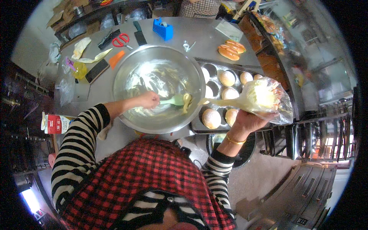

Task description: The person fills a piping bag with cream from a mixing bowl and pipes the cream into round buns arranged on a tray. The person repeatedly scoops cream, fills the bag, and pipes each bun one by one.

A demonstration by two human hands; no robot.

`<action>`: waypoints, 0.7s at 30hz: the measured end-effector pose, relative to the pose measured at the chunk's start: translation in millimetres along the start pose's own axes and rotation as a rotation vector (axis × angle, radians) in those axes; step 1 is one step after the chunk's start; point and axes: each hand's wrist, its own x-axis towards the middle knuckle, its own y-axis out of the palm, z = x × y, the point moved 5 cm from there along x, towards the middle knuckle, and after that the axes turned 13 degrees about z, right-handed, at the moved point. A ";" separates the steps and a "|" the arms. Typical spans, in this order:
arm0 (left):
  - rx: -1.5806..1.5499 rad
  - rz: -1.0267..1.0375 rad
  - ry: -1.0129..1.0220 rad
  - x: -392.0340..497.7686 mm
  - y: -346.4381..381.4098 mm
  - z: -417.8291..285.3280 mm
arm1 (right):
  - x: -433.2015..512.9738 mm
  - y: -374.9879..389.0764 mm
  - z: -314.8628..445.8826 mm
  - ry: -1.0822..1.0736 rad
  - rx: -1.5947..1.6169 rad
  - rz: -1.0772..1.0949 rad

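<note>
My left hand [147,100] grips a silicone spatula [174,100] inside a large stainless steel bowl [130,76]. A dollop of pale cream [187,101] clings to the spatula's head, and cream smears coat the bowl's inside. On the right, my right hand [251,122] supports a clear plastic piping bag [260,99] filled with pale cream. The bag's narrow end points left, near the bowl's right rim. Beneath the bag is a dark baking tray [211,132] with round cups and several round buns [212,118]; the bag hides part of it.
Beyond the bowl lie red-handled scissors [122,40], a knife [140,36], a blue tape dispenser [163,29] and split long buns [231,49]. A phone [97,71] and orange scraper [116,59] are left of it; a carton [57,123] stands at the table's left edge.
</note>
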 end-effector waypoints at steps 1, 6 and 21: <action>-0.063 0.008 0.044 3.3 0.8 1.0 | 0.1 2.2 2.7 -0.017 0.015 0.047; -0.140 -0.091 0.270 5.3 -3.7 -19.2 | -14.3 -0.8 -2.7 0.070 0.016 -0.038; 0.849 -0.583 0.577 -248.6 -68.8 -271.1 | -27.0 62.1 -79.1 0.155 -0.138 0.324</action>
